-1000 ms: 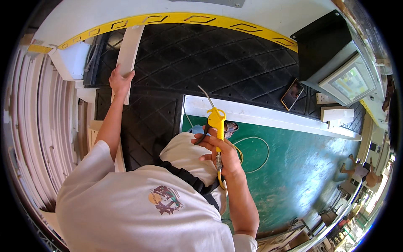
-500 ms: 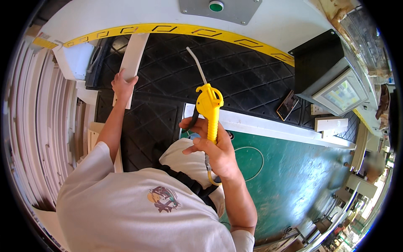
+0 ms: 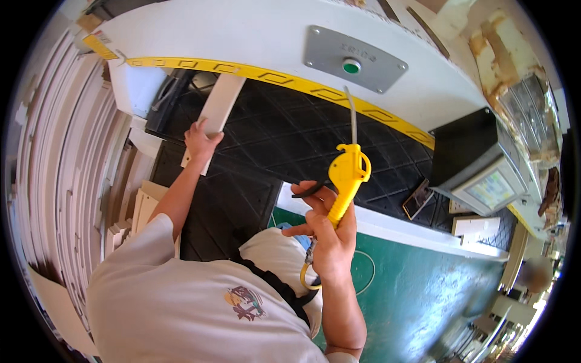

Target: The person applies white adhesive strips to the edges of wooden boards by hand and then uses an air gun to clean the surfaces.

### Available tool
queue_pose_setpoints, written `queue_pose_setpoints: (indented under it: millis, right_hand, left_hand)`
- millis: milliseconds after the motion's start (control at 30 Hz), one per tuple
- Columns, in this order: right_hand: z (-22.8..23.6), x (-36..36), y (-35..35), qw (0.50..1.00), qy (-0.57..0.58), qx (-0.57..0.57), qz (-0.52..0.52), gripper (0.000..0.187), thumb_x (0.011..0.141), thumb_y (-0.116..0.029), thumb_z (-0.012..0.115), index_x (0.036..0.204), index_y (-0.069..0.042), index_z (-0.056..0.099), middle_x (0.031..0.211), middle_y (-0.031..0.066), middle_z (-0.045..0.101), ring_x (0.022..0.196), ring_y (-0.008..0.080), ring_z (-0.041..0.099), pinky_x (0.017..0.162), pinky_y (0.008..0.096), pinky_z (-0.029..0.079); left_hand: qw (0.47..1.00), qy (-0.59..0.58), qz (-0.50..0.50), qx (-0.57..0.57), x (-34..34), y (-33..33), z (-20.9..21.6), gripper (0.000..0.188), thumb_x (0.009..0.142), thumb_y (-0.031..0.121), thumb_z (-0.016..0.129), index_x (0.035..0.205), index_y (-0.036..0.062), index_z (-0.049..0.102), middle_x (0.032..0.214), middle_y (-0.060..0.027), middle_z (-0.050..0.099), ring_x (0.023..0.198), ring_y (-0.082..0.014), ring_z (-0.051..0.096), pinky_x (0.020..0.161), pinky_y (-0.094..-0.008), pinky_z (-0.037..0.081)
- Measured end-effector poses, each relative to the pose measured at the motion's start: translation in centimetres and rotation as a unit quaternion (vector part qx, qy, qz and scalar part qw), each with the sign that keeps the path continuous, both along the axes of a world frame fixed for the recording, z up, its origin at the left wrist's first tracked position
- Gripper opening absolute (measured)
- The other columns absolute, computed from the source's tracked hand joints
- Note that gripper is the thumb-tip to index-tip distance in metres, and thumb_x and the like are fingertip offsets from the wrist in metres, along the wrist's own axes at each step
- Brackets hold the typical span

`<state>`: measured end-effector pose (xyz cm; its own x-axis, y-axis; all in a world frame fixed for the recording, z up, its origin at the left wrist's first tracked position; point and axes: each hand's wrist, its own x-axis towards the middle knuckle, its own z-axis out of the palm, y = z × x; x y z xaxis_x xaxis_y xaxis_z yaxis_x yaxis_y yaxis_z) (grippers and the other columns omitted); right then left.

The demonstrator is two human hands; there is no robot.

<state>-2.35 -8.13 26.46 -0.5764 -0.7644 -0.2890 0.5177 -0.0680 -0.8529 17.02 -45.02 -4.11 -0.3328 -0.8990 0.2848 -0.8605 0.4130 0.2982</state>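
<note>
My left hand (image 3: pixel 201 144) grips the near end of a long pale board (image 3: pixel 221 103), thumb on one side and fingers on the other. The board lies on the black quilted-pattern surface (image 3: pixel 272 115), its far end passing under the yellow-striped edge of the white housing. In my right hand (image 3: pixel 330 236) is a yellow air blow gun (image 3: pixel 346 175), held up by its ribbed handle. Its thin metal nozzle points away from me, the tip in front of the yellow stripe in view. The trigger lever stands out beside my fingers, and a yellow hose hangs below.
The white housing (image 3: pixel 242 36) carries a grey plate (image 3: pixel 357 57) with a green button. On the right stand a black-cased screen (image 3: pixel 493 181), a small framed piece (image 3: pixel 417 199) and pale blocks (image 3: pixel 475 228). Stacked pale boards (image 3: pixel 60 175) line the left; green floor (image 3: pixel 399 284) lies right.
The whole view has shifted, the scene moving right and down. My right hand has carried the blow gun rightward, its nozzle tip now over the yellow stripe. My left hand stays on the board.
</note>
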Motion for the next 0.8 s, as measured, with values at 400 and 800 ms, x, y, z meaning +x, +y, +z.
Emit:
queue_pose_setpoints:
  millis: [400,800]
  right_hand:
    - [1.8,-1.3,-2.3,0.999,0.000,-0.032,-0.018,0.051,0.091,0.002,0.046,0.142,0.005,0.039,0.132,0.0227,0.059,0.129,0.0316,0.061,0.069,0.0415,0.069]
    - [-10.0,0.6,6.0,0.958,-0.213,0.113,0.158,0.052,0.097,-0.007,0.050,0.148,0.000,0.043,0.137,0.0150,0.063,0.125,0.0259,0.064,0.072,0.0346,0.064]
  left_hand:
    - [0.997,-0.038,-0.033,-0.061,0.5,-1.4,-1.1,0.078,0.071,0.053,0.088,0.137,0.0188,0.062,0.128,-0.0154,0.064,0.115,-0.0415,0.062,0.096,-0.0541,0.049]
    - [0.998,-0.016,-0.055,-0.041,0.4,-1.1,-0.6,0.075,0.077,0.050,0.085,0.137,0.0107,0.061,0.130,-0.0157,0.066,0.121,-0.0381,0.062,0.105,-0.0509,0.044]
